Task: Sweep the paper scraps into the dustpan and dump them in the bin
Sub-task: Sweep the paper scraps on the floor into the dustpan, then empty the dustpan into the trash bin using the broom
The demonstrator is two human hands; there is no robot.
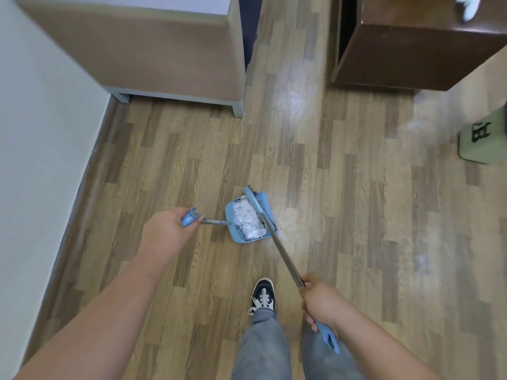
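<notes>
A blue dustpan rests on the wooden floor at the centre, filled with white paper scraps. My left hand grips the blue end of the dustpan's metal handle. My right hand holds the long metal handle of the blue broom. The broom's head lies across the open right side of the dustpan, against the scraps. No bin shows in this view.
A beige bed base stands at the back left beside a pale wall. A dark brown cabinet is at the back right. A green mat lies at the right edge. My shoe is below the dustpan.
</notes>
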